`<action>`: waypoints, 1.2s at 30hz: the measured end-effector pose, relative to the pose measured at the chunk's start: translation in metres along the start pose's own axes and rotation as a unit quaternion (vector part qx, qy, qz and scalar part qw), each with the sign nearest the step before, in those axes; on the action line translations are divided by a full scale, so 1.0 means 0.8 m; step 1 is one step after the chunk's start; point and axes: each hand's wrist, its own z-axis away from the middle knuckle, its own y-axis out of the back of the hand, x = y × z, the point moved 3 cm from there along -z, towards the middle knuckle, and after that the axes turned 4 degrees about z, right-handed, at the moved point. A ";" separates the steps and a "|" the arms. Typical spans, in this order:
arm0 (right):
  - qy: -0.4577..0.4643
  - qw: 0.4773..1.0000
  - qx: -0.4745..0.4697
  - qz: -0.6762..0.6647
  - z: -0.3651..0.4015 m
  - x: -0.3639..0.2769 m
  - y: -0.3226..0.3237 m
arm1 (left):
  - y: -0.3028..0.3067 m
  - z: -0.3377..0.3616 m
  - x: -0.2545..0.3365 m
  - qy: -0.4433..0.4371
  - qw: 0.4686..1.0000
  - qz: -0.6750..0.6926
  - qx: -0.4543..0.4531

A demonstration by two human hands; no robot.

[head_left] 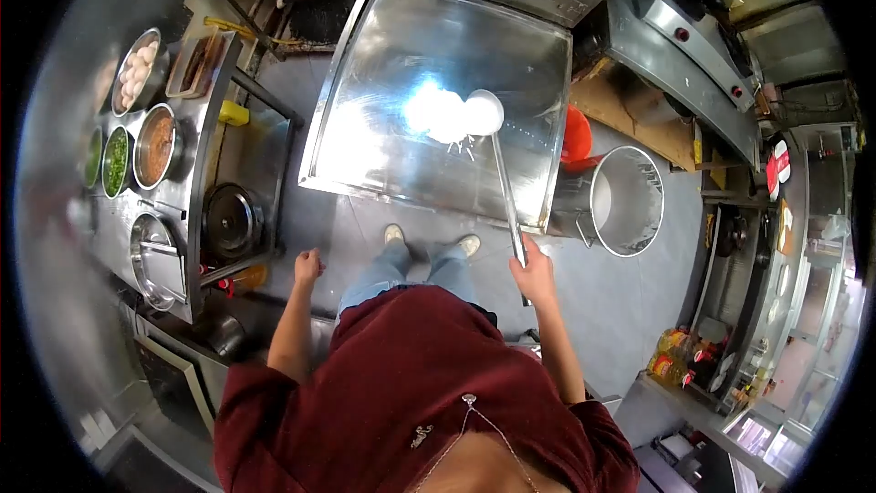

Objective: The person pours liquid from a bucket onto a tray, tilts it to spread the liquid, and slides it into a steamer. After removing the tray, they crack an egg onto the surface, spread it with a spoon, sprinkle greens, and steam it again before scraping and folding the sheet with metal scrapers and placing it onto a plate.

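My right hand (535, 272) is closed round the handle of a long metal ladle (505, 173). The ladle's round bowl lies over the flat steel griddle (383, 64), at the right edge of a white patch (444, 116) on its surface. Glare hides part of that patch, and thin white streaks run below it. My left hand (309, 265) hangs at the left, away from the griddle, with its fingers curled in. Nothing shows in it.
Left counter: a bowl of eggs (137, 73), chopped greens (117, 162), a brown filling (157, 147), and a metal pan (153, 260). A tall steel pot (627, 201) and red container (576, 135) stand right of the griddle. Oil bottles (671, 370) sit lower right.
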 end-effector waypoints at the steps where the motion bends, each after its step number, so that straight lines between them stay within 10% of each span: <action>1: 0.006 0.998 0.009 0.063 0.004 -0.005 -0.001 | -0.005 -0.004 0.007 0.000 1.000 -0.013 -0.010; 5: 0.036 0.981 0.050 0.183 0.019 0.018 -0.011 | -0.022 -0.012 0.031 0.000 0.998 -0.048 -0.035; 9: -0.070 0.988 0.018 -0.140 0.024 0.050 0.005 | -0.058 -0.021 0.042 -0.001 0.998 -0.044 -0.045; 14: -0.198 0.822 0.017 -0.534 0.063 0.119 0.093 | -0.124 -0.008 0.035 -0.021 0.993 -0.094 -0.065; 25: -0.398 0.858 0.059 -0.319 0.079 0.337 0.223 | -0.256 0.096 0.044 0.009 0.985 -0.126 -0.118; 32: -0.339 0.937 -0.020 -0.077 -0.033 0.438 0.167 | -0.248 0.135 0.051 0.011 0.982 -0.129 -0.136; 36: -0.373 0.859 -0.015 -0.349 -0.017 0.419 0.182 | -0.238 0.142 0.042 0.011 0.984 -0.144 -0.103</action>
